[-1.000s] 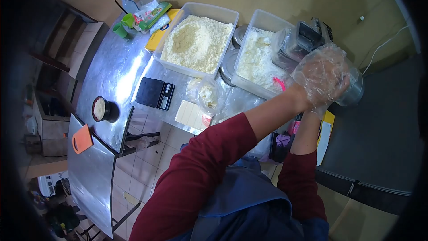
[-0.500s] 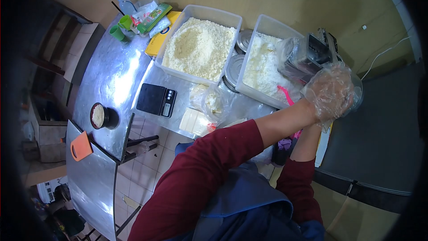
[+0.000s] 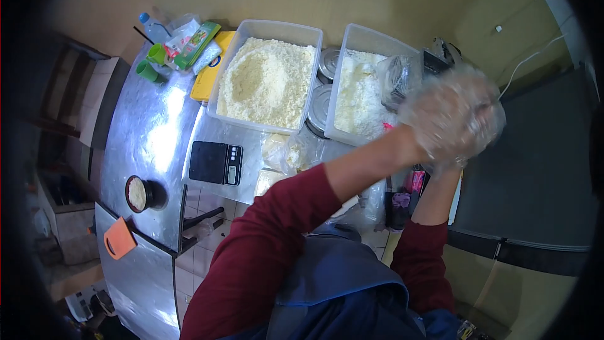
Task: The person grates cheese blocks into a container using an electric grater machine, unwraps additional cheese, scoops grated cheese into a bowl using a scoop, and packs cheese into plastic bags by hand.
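My left hand (image 3: 440,110), in a loose clear plastic glove, is raised over the right end of the table and overlaps my right hand (image 3: 483,118). Crinkled clear plastic surrounds both hands. Motion blur and the overlap hide their fingers, so I cannot make out their grip. Just left of them is a plastic tub of white powder (image 3: 336,97), with a plastic-wrapped dark object (image 3: 400,82) at its right side. A bit of something pink (image 3: 387,127) shows in that tub beside my left wrist.
A larger tub of pale crumbly powder (image 3: 302,127) stands further left, with round metal lids (image 3: 319,106) between the tubs. Nearer are a black digital scale (image 3: 211,162) and plastic bags (image 3: 292,153). A dark bowl of white grains (image 3: 148,194) and an orange cutting board (image 3: 119,239) lie left.
Both hands have shifted slightly left and up, still together, and look more blurred. The view has tilted a little. Nothing on the table has visibly been moved.
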Tool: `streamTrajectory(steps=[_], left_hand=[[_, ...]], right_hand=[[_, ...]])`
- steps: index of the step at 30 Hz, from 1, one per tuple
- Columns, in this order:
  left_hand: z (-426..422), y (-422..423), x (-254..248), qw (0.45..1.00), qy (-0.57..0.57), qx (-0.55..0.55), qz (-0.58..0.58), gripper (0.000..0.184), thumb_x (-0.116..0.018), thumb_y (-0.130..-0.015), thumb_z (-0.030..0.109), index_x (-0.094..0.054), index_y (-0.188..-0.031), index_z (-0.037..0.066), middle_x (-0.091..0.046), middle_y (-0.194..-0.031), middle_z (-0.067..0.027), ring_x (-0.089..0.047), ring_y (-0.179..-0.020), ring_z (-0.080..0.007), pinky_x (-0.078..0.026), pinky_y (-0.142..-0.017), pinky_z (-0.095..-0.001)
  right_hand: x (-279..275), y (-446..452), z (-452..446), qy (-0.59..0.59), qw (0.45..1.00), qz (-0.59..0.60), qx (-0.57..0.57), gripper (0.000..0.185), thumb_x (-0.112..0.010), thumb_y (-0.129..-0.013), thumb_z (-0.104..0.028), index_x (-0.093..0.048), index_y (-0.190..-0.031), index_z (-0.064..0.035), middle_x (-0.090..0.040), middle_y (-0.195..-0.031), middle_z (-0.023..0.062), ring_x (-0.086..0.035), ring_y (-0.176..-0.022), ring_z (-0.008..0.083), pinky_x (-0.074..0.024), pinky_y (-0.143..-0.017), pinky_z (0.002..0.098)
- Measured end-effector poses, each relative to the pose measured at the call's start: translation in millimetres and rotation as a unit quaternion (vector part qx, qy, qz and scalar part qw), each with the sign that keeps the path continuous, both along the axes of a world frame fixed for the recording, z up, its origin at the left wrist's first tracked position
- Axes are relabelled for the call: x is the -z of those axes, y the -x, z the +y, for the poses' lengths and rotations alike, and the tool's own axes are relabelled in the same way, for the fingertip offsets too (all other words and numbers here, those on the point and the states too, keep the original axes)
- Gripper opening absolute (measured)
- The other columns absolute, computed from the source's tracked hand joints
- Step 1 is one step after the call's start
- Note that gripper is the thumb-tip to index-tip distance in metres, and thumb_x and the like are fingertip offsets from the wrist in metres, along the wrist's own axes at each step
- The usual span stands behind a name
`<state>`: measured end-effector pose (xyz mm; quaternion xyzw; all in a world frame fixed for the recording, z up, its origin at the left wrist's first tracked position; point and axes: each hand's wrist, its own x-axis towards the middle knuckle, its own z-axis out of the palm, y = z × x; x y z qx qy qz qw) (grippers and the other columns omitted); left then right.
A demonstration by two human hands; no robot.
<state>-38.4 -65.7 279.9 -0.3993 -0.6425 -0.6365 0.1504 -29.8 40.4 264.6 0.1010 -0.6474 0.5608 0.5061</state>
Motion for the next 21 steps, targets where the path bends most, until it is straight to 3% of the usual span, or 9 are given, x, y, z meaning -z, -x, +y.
streamTrajectory(steps=[2, 4, 6, 10, 14, 18, 20, 21], left_hand=[[-32, 16, -3, 0.991, -0.031, -0.115, 0.059, 0.033, -0.053, -0.090, 0.030, -0.060, -0.108, 0.004, -0.059, -0.116, -0.0162, -0.055, -0.109, -0.0333, -0.040, -0.098, -0.0424], [-71, 31, 1, 0.989, -0.044, -0.131, 0.061, 0.025, -0.053, -0.089, 0.020, -0.059, -0.107, 0.003, -0.059, -0.110, -0.0170, -0.055, -0.106, -0.0339, -0.041, -0.096, -0.0412], [-110, 34, 6, 0.989, -0.034, -0.138, 0.030, 0.023, -0.055, -0.088, 0.015, -0.059, -0.107, 0.002, -0.061, -0.109, -0.0165, -0.056, -0.106, -0.0325, -0.042, -0.095, -0.0397], [-163, 24, 45, 0.990, -0.044, -0.123, -0.057, 0.023, -0.054, -0.089, 0.014, -0.060, -0.108, 0.003, -0.062, -0.110, -0.0145, -0.058, -0.105, -0.0274, -0.043, -0.093, -0.0372], [-188, -3, 77, 0.978, 0.012, -0.116, -0.173, 0.021, -0.053, -0.090, 0.010, -0.060, -0.109, 0.004, -0.063, -0.109, -0.0132, -0.059, -0.102, -0.0245, -0.045, -0.088, -0.0361], [-206, -31, 96, 0.959, 0.116, -0.099, -0.239, 0.018, -0.054, -0.089, 0.007, -0.059, -0.106, 0.003, -0.063, -0.102, -0.0135, -0.061, -0.089, -0.0253, -0.048, -0.078, -0.0336], [-206, -46, 116, 0.953, 0.095, -0.087, -0.273, 0.015, -0.056, -0.090, 0.010, -0.059, -0.102, 0.002, -0.063, -0.096, -0.0141, -0.062, -0.085, -0.0272, -0.049, -0.074, -0.0345], [-208, -53, 119, 0.946, 0.137, -0.074, -0.285, 0.017, -0.057, -0.089, 0.013, -0.059, -0.103, 0.002, -0.063, -0.096, -0.0144, -0.062, -0.086, -0.0288, -0.049, -0.074, -0.0367]], right_hand=[[-4, 6, 3, 0.005, 1.000, 0.000, 0.009, 0.044, -0.033, -0.093, -0.020, -0.034, -0.051, -0.0071, -0.044, -0.057, 0.0089, -0.054, -0.072, 0.0230, -0.0274, -0.106, 0.0548], [2, 7, 7, -0.002, 1.000, 0.004, 0.017, 0.045, -0.032, -0.093, -0.020, -0.034, -0.050, -0.0071, -0.044, -0.056, 0.0088, -0.054, -0.071, 0.0229, -0.0271, -0.106, 0.0551], [19, 4, 9, -0.033, 0.999, 0.016, 0.023, 0.043, -0.029, -0.093, -0.021, -0.037, -0.054, -0.0062, -0.046, -0.062, 0.0086, -0.056, -0.082, 0.0270, -0.0271, -0.107, 0.0543], [38, 1, 2, -0.039, 0.998, 0.028, 0.042, 0.047, -0.029, -0.095, -0.023, -0.036, -0.052, -0.0061, -0.046, -0.060, 0.0097, -0.057, -0.077, 0.0263, -0.0282, -0.106, 0.0556], [38, 1, 5, -0.058, 0.997, 0.040, 0.035, 0.045, -0.028, -0.095, -0.022, -0.038, -0.053, -0.0069, -0.049, -0.064, 0.0101, -0.058, -0.086, 0.0288, -0.0280, -0.106, 0.0565], [25, 2, 17, -0.079, 0.997, 0.019, 0.014, 0.043, -0.029, -0.095, -0.021, -0.040, -0.056, -0.0077, -0.049, -0.066, 0.0097, -0.058, -0.092, 0.0315, -0.0274, -0.106, 0.0580], [6, 11, 41, -0.048, 0.996, 0.023, -0.069, 0.040, -0.029, -0.096, -0.022, -0.042, -0.061, -0.0064, -0.050, -0.068, 0.0111, -0.057, -0.090, 0.0321, -0.0283, -0.106, 0.0582], [-6, 18, 61, -0.070, 0.994, 0.012, -0.085, 0.039, -0.030, -0.096, -0.022, -0.043, -0.063, -0.0056, -0.051, -0.070, 0.0120, -0.057, -0.090, 0.0324, -0.0290, -0.105, 0.0581]])
